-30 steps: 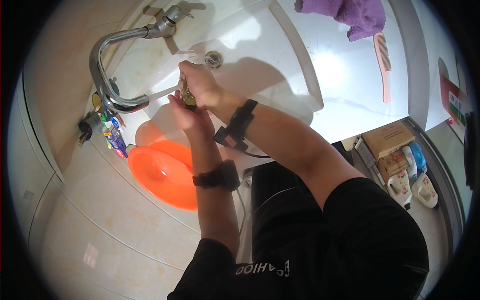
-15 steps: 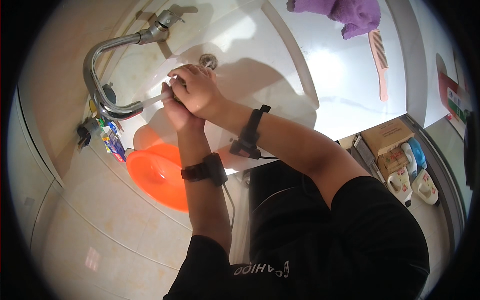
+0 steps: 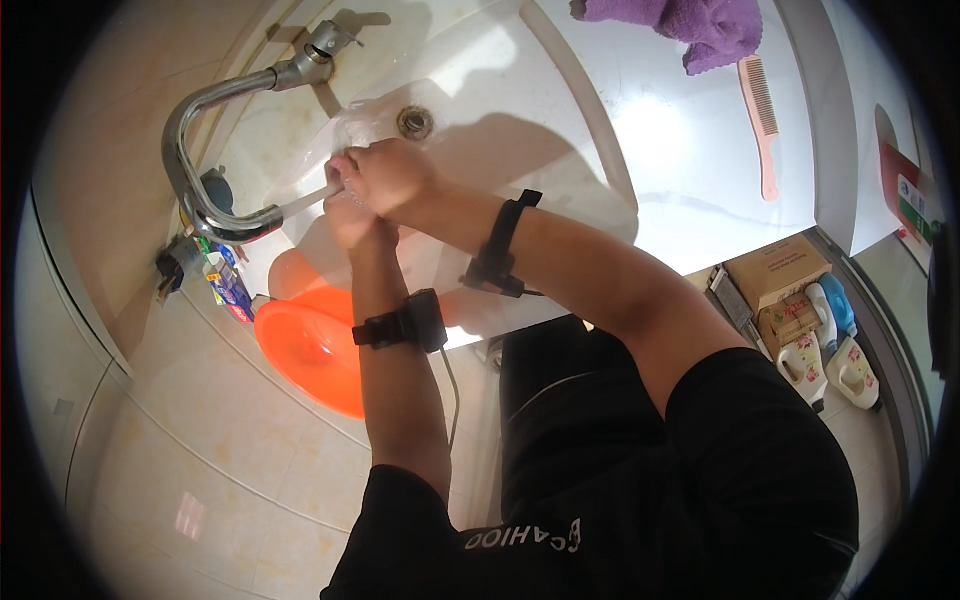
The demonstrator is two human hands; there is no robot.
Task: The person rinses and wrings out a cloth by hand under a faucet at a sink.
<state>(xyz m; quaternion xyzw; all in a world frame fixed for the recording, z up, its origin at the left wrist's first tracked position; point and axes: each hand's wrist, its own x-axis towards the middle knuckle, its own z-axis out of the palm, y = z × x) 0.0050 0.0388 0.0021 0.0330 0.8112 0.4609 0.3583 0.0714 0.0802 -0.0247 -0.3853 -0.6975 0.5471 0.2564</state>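
In the white washbasin (image 3: 475, 95), my right hand (image 3: 398, 178) is closed, its fingers curled over the top of my left hand (image 3: 354, 222). My left hand lies under it, also closed, with its fingers mostly covered. What they hold between them, if anything, is hidden. A stream of water (image 3: 308, 200) from the curved metal tap (image 3: 178, 150) runs onto both hands where they meet. Just beyond them is the round drain (image 3: 414, 122) in the basin floor.
An orange plastic basin (image 3: 315, 350) stands left of my left forearm. On the counter to the right lie a purple towel (image 3: 715, 30) and a pink comb (image 3: 762, 130). Cardboard boxes (image 3: 775, 270) and bottles (image 3: 850, 370) stand low at the right. Small packages (image 3: 230, 290) are beside the tap.
My right hand's fingers have curled in from a spread cupping shape. A small greenish-yellow patch seen between my hands is now hidden. Both hands have shifted slightly toward me, uncovering the drain.
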